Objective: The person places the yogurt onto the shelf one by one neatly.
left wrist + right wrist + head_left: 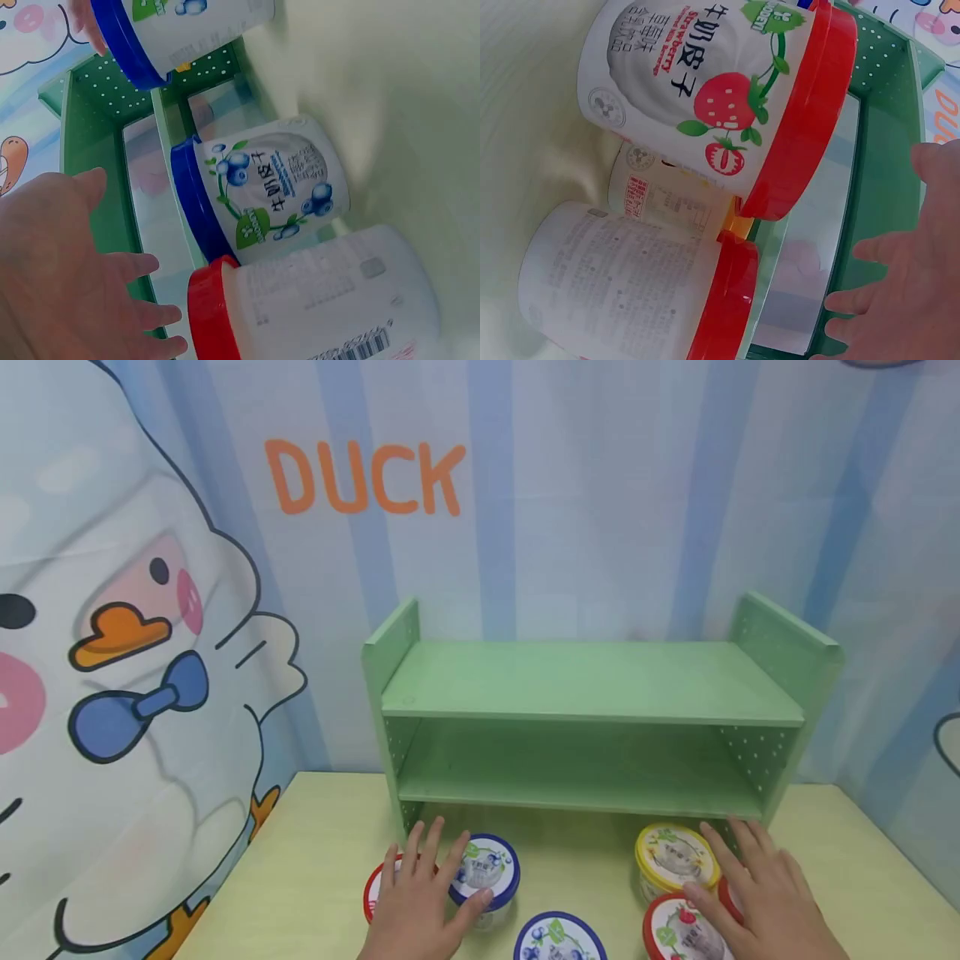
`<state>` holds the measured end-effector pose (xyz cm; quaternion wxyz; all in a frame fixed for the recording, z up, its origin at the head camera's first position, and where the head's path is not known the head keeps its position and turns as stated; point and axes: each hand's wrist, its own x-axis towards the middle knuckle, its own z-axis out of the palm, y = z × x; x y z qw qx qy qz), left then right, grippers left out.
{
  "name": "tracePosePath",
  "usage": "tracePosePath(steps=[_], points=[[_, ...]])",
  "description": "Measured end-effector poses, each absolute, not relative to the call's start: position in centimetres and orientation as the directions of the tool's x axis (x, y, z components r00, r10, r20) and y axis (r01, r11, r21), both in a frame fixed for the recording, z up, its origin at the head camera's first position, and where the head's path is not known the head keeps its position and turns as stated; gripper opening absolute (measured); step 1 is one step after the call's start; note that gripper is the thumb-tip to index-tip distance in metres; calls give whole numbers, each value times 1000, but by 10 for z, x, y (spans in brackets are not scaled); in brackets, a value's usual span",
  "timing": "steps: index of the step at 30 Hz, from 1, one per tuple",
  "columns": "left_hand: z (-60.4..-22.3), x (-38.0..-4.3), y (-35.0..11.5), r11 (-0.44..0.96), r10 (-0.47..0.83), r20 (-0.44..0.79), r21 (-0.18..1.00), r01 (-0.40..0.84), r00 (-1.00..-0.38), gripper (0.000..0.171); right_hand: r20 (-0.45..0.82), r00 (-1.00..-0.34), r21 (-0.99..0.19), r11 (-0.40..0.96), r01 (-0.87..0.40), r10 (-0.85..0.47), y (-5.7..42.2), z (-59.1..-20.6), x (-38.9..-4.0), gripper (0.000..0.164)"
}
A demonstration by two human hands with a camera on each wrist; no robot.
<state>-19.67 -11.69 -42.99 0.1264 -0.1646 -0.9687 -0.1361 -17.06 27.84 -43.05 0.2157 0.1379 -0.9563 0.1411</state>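
Observation:
My left hand [422, 897] hovers with spread fingers over a red-lidded tub [372, 893] and beside a blue-lidded blueberry tub [491, 872]. In the left wrist view, that hand [67, 262] is apart from the red-lidded tub [330, 300] and the blueberry tub [262, 187]. My right hand [772, 893], fingers extended, is over a mostly covered red-lidded tub [729, 900], near a yellow-lidded tub [675, 856] and a strawberry tub [686, 931]. The right wrist view shows this hand [915, 277] holding nothing beside the strawberry tub [705, 97]. Another blueberry tub [558, 939] stands between the hands.
A green two-tier shelf [592, 681] stands at the back of the pale yellow table [315, 860], its lower board raised above the tabletop. Behind it hangs a striped blue curtain [600, 510] with a duck print on the left.

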Motion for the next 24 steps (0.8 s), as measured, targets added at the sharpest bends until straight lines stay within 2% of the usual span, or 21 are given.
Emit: tracePosePath(steps=[10, 18, 24], points=[[-422, -201, -122, 882, 308, 340, 249, 401, -888, 72, 492, -849, -264, 897, -356, -192, 277, -433, -166, 70], [-408, -210, -131, 857, 308, 493, 228, 463, -814, 70, 511, -843, -315, 876, -365, -168, 276, -431, -165, 69], [-395, -215, -141, 856, 267, 539, 248, 453, -799, 70, 527, -837, -325, 874, -360, -149, 272, -424, -162, 65]])
